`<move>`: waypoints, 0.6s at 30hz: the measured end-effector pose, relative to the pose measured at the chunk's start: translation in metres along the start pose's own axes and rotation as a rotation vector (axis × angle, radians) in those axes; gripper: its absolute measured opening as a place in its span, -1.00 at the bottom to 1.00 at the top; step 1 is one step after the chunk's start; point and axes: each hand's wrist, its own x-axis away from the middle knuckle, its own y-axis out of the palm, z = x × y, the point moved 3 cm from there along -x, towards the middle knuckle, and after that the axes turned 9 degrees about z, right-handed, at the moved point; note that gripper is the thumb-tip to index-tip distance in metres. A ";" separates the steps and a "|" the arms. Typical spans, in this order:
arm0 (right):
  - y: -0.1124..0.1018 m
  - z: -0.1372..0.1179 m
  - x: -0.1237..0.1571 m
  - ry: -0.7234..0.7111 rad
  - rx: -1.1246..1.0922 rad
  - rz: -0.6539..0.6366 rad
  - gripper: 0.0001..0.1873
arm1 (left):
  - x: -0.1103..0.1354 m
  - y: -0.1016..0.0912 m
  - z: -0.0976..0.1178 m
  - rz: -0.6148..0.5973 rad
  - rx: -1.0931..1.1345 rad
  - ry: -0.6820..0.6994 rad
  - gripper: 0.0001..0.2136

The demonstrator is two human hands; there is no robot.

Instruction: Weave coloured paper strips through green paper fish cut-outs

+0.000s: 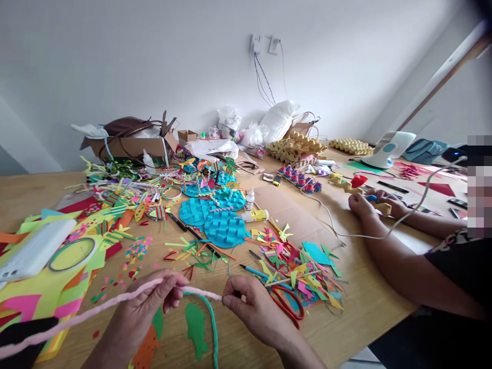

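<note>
My left hand [148, 303] is closed around a long pink pipe cleaner [80, 316] that trails off to the lower left. My right hand [251, 307] pinches the other end of the pink stem, where a teal pipe cleaner [212, 320] joins it and curves down toward me. Both hands hover just above the wooden table [357, 302]. A green paper fish shape [196, 328] lies under them, and an orange paper piece [146, 351] sits beneath my left wrist.
Red-handled scissors [287, 303] lie by a heap of coloured paper scraps [295, 261]. Blue woven paper discs [225, 229], glue bottles [253, 216], a tape ring [72, 253] and a cardboard box [128, 144] sit beyond. A co-worker's hands [374, 205] hold a yellow piece at right.
</note>
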 end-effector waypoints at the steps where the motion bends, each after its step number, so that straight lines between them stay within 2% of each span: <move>1: 0.000 0.000 0.000 -0.008 0.035 0.013 -0.88 | 0.000 -0.001 -0.001 -0.007 -0.014 0.015 -0.75; 6: 0.002 0.004 0.004 0.024 0.027 0.010 -0.87 | -0.002 -0.005 0.003 -0.014 -0.002 0.023 -0.78; 10: 0.002 0.007 0.006 0.031 0.021 0.006 -0.86 | -0.003 -0.005 0.012 0.053 0.165 -0.075 -0.74; 14: 0.000 0.003 0.006 0.032 0.046 -0.006 -0.82 | -0.006 -0.004 0.015 0.123 0.241 -0.164 -0.72; 18: -0.003 0.001 0.005 0.053 0.083 -0.037 -0.80 | -0.011 -0.011 0.017 0.196 0.327 -0.132 -0.74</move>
